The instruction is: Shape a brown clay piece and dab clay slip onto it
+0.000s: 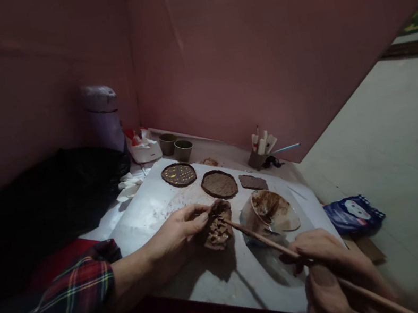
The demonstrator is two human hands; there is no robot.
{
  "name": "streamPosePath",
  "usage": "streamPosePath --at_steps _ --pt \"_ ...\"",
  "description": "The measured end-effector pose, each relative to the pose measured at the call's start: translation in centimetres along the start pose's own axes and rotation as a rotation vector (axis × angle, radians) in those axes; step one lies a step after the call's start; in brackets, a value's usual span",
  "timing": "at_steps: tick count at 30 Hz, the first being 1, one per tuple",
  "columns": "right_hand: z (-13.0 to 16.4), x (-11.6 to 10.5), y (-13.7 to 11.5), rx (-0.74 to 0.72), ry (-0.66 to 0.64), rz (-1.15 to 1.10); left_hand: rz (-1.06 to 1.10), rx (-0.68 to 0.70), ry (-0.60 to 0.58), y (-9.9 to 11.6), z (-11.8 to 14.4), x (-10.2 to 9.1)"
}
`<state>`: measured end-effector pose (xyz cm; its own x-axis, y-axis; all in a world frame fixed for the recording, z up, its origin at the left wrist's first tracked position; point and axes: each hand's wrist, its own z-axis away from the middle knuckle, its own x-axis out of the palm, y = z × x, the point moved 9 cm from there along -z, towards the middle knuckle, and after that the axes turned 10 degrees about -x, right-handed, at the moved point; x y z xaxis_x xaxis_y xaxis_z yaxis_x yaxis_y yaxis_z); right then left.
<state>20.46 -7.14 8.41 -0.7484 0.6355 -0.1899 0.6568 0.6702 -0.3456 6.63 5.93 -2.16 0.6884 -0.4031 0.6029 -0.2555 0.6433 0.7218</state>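
My left hand (184, 233) is closed on a rough, wet-looking lump of brown clay-like material (219, 230), held above the white board. My right hand (334, 269) grips a long thin wooden stick (267, 243) like a pen. The stick's far tip touches the lump's surface; whether it ends in bristles is hard to make out. Just right of the lump stands a clear glass container (249, 217) with a brown-smeared inside. Behind my hands lie a round brown disc with a raised rim (219, 184), a yellow-speckled round disc (179, 174) and a flat brown rectangular piece (253, 181).
Two small dark cups (184, 151), a white-and-red packet (144, 146) and a holder with several sticks (260, 158) line the back. A lilac container (103, 115) stands back left, by black fabric (38, 197). A blue packet (355, 215) lies right of the white board (140, 206).
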Motion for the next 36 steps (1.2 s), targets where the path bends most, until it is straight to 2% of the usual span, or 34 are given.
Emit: streamPosePath --at_steps 2,4,7,9,11,13,15,17,19,21,23,27,30,33,36 --pt "0.1 0.8 0.2 -0.018 -0.107 -0.014 0.031 0.002 0.001 0.2 0.0 0.1" --pt "0.1 1.0 0.6 0.000 -0.138 -0.059 0.056 0.015 -0.044 0.6 0.2 0.7" --pt "-0.6 -1.1 1.4 0.052 0.098 -0.144 0.051 0.037 -0.125 1.5 0.6 2.3" --pt "-1.2 -2.4 1.4 0.018 0.243 -0.178 0.051 0.069 -0.080 2.2 0.7 2.7" --pt "-1.4 -3.9 1.5 -0.018 0.367 -0.117 0.053 0.104 -0.018 2.6 0.5 2.9" --pt "-1.4 -4.7 1.9 -0.015 0.389 0.046 0.049 0.137 0.041 2.6 0.1 2.8" --pt "-1.5 -4.5 2.6 -0.010 0.293 0.226 0.055 0.146 0.053 2.3 -0.4 2.5" --pt "-1.8 -3.5 3.0 -0.079 0.125 0.331 0.061 0.149 0.058 1.8 -0.9 2.1" --pt "-1.9 -2.2 3.4 -0.152 -0.045 0.382 0.066 0.147 0.049 1.4 -1.0 1.8" --pt "-1.9 -1.2 3.7 -0.191 -0.157 0.384 0.062 0.129 0.047 1.1 -0.8 1.6" --pt "-2.0 -1.0 4.2 -0.153 -0.182 0.333 0.055 0.108 0.062 0.9 -0.5 1.5" --pt "-1.9 -1.8 5.2 -0.025 -0.104 0.229 0.045 0.070 0.100 0.6 -0.2 1.3" --pt "-2.1 -2.6 4.7 -0.108 -0.023 0.275 0.055 0.067 0.060 0.5 -0.5 1.5" --pt "-2.2 -1.6 3.8 -0.229 -0.127 0.361 0.051 0.036 0.048 0.2 -0.8 1.4" --pt "-2.3 -0.5 3.8 -0.192 -0.260 0.324 0.079 0.006 0.057 0.0 -0.8 1.2"
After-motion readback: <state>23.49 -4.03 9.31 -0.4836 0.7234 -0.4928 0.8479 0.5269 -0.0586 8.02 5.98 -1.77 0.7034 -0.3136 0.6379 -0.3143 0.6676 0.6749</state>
